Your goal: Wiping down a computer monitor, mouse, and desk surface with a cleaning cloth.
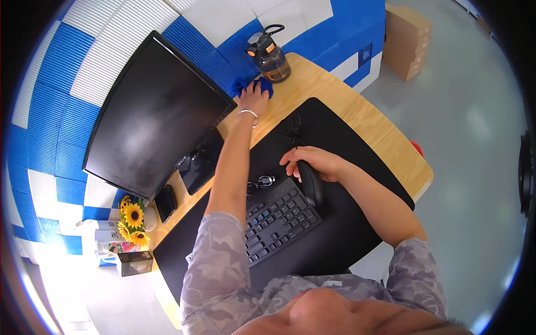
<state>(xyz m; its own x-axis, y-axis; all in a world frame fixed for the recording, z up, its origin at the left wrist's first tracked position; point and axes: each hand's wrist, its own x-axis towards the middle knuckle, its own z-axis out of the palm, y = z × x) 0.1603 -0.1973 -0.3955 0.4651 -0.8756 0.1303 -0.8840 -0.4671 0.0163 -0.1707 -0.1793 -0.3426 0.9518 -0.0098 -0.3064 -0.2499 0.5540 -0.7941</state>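
Note:
My left hand (254, 100), with a bracelet at its wrist, reaches to the far edge of the wooden desk. Its fingers rest on a crumpled blue cloth (266, 87) beside a dark plastic water bottle (274, 65). My right hand (312, 162) is over the black desk mat (331, 130), its thumb side and curled fingers around the top end of a black object (310, 184), perhaps a vertical mouse or wrist rest. That object stands at the right end of a black keyboard (280, 217). A bundled cable (264, 181) lies above the keyboard.
A black monitor (159, 117) on its stand base (201, 161) fills the desk's left back. Artificial sunflowers (134, 215), a small dark box (136, 263) and a black device (166, 203) sit at the left. Another cable (293, 127) lies on the mat. Blue and white panels (201, 46) line the back.

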